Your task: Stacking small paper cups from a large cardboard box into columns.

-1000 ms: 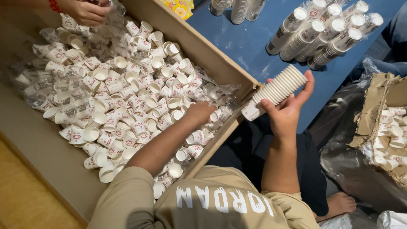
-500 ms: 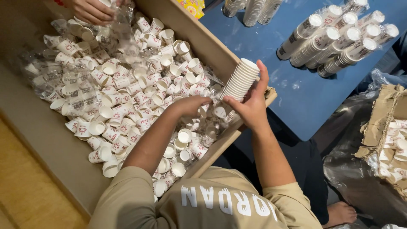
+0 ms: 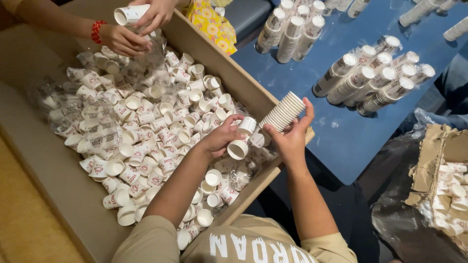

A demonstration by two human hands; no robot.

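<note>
- Your right hand grips a nested stack of small paper cups, fingers wrapped round its lower end; the stack tilts up over the edge of the cardboard box.
- Your left hand pinches loose cups between thumb and fingertips, just beside the stack's base, above the heap of loose cups in the box.
- My judgement: you are mid-stacking; the next move calls for lining a cup's mouth with the stack's end and sliding it on squarely.
- Another person's hands hold cups at the far end; wrapped cup sleeves lie on the blue table.
</note>
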